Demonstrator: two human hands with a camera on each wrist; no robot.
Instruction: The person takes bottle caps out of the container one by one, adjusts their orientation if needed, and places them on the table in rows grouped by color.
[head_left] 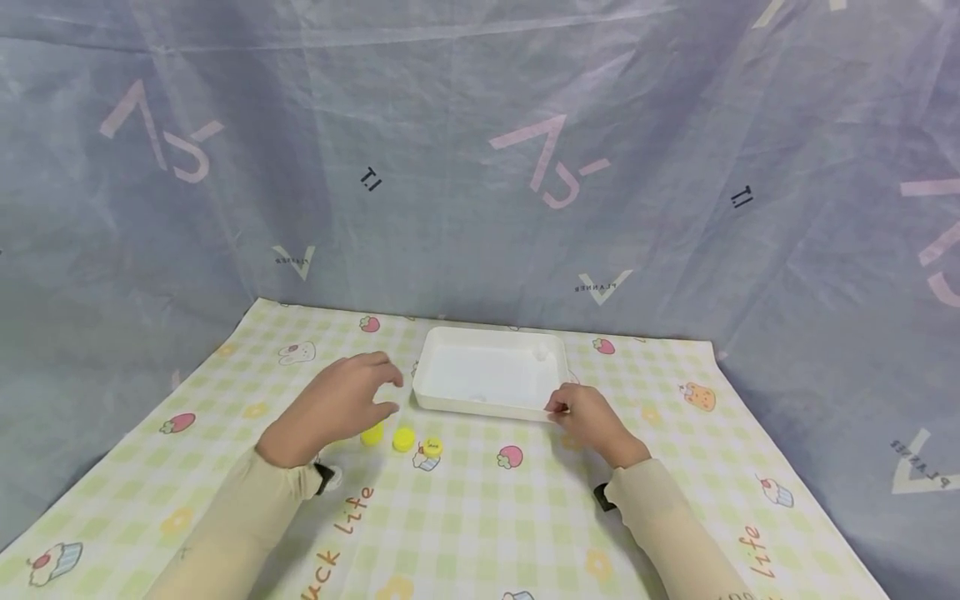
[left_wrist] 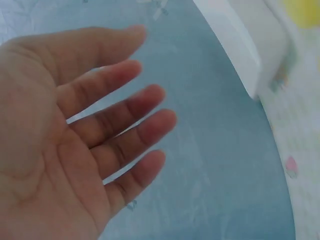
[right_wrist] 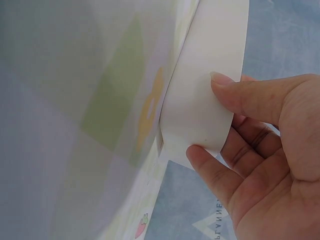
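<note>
A bench (head_left: 480, 533) carries a pale green-and-cream checked cloth printed with strawberries, cupcakes and flowers. Behind and to both sides hangs a grey-blue sheet (head_left: 465, 167) with pink marks and small lettering.

A shallow white tray (head_left: 489, 372) sits toward the far middle of the cloth. Three small yellow caps (head_left: 403, 438) lie in a short row on the cloth just in front of the tray's near left corner.

The left hand (head_left: 337, 404) hovers palm down over the cloth left of the tray, just above the leftmost cap. In the left wrist view its fingers (left_wrist: 125, 125) are spread and nearly straight, holding nothing.

The right hand (head_left: 588, 419) rests at the tray's near right corner, the forearm in a beige sleeve lying low over the cloth. In the right wrist view the thumb presses one face of the tray's wall (right_wrist: 210, 75) and the curled fingers (right_wrist: 215, 175) sit against the other, pinching the corner.
</note>
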